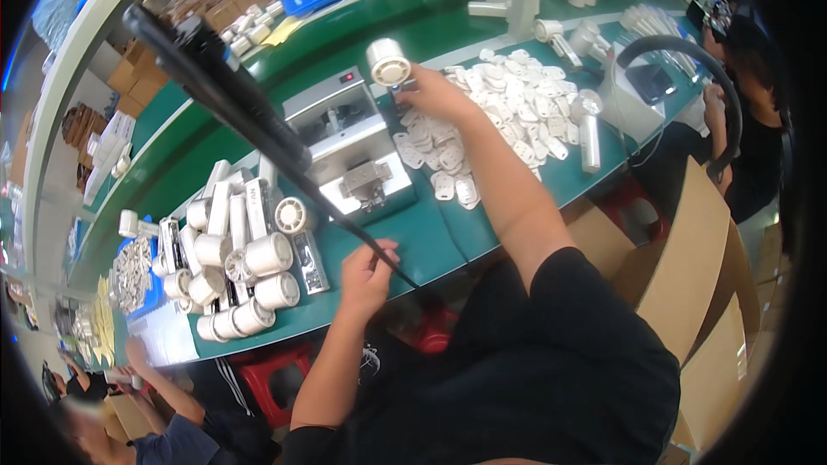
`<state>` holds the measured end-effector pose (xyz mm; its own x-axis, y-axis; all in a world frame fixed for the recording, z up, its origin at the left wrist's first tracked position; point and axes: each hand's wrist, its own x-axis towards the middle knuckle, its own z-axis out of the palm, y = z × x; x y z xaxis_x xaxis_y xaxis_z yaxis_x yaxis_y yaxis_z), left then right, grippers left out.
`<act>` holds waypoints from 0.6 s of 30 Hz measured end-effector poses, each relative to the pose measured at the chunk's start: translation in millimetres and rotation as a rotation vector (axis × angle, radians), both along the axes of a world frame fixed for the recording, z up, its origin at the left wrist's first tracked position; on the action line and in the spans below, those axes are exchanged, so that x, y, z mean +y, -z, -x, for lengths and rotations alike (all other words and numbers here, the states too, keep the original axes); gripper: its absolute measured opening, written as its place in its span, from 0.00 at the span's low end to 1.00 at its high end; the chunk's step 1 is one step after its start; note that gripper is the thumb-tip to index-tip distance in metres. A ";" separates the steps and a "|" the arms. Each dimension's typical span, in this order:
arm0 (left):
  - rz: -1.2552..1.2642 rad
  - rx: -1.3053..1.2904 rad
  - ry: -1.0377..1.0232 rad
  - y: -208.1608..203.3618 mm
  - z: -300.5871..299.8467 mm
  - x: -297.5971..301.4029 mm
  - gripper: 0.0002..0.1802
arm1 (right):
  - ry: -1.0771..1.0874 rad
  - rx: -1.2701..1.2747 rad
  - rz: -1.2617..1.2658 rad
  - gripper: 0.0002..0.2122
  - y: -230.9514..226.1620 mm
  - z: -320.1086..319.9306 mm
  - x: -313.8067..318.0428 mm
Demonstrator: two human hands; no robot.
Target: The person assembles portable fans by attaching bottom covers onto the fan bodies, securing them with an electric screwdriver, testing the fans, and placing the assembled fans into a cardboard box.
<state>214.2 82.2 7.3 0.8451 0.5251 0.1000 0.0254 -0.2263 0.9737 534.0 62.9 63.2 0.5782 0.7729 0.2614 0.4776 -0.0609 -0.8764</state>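
Observation:
My right hand (pixel 438 96) reaches over the bench, its fingers closed around the lower part of a white hair-dryer-shaped housing (pixel 388 62). The housing's round head with a vented end stands clear of the fingers. Beneath that hand spreads a pile of flat white plastic plates (pixel 517 99). Close to the bench's front edge, my left hand (pixel 366 277) has its fingers curled in. A black rod crosses in front of it, and what the fingers hold, if anything, is hidden. Between my hands stands a grey bench-top machine (pixel 349 142) with a metal fixture (pixel 366 182) at its front.
Left of the machine, several white housings (pixel 245 258) lie heaped beside a blue tray of small parts (pixel 138 275). A black tool on an arm (pixel 220 77) hangs across the left side. Cardboard (pixel 680 250) rises at the right. Other people sit at lower left and far right.

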 end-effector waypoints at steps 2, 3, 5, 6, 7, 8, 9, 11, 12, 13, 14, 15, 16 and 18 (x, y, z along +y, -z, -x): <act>-0.021 0.010 -0.007 -0.6 -0.4 0.8 0.07 | 0.002 -0.013 -0.032 0.21 3.9 -4.5 1.3; -0.010 0.014 0.000 -1.3 -1.7 -0.2 0.07 | -0.005 -0.009 -0.027 0.21 5.8 -6.8 -0.2; 0.009 0.017 -0.015 -2.2 -2.4 -1.1 0.06 | -0.001 -0.028 -0.022 0.20 3.4 -5.3 -1.8; 0.032 0.022 -0.038 -2.5 -2.5 -1.3 0.06 | 0.006 -0.033 -0.026 0.20 2.0 -4.1 -1.0; 0.019 0.020 -0.033 -2.2 -3.8 -0.9 0.06 | 0.007 -0.040 -0.012 0.22 1.8 -5.7 -0.5; 0.014 0.011 -0.024 -2.8 -3.8 -1.7 0.06 | 0.009 -0.048 0.002 0.24 1.4 -6.9 -0.1; 0.048 0.019 -0.030 -4.4 -3.0 -3.2 0.06 | 0.035 -0.093 0.006 0.23 2.3 -6.1 -1.0; 0.073 0.028 -0.047 -6.4 -0.6 -2.9 0.06 | 0.066 -0.113 -0.006 0.21 3.5 -2.0 3.3; 0.065 0.017 -0.044 -6.6 -0.7 -2.5 0.06 | 0.070 -0.101 -0.019 0.20 3.2 -1.8 4.3; 0.064 0.023 -0.045 -6.5 -0.5 -3.1 0.06 | 0.077 -0.110 -0.024 0.20 3.8 -1.8 3.2; 0.063 0.028 -0.045 -6.8 -1.1 -3.6 0.06 | 0.070 -0.080 -0.023 0.20 4.2 -2.3 2.4; 0.071 0.026 -0.041 -7.5 -2.4 -4.3 0.06 | 0.062 -0.050 -0.023 0.20 4.5 -3.2 1.5; 0.067 0.019 -0.038 -7.9 -2.6 -4.7 0.06 | 0.066 -0.057 -0.027 0.20 4.1 -2.6 1.1; 0.075 0.031 -0.047 -7.2 -2.4 -5.3 0.06 | 0.052 -0.041 -0.015 0.20 4.0 -2.0 -1.3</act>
<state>216.6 76.9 14.5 0.8217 0.5689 0.0336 0.0642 -0.1509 0.9865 536.0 61.6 59.2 0.6057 0.7382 0.2969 0.5098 -0.0736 -0.8571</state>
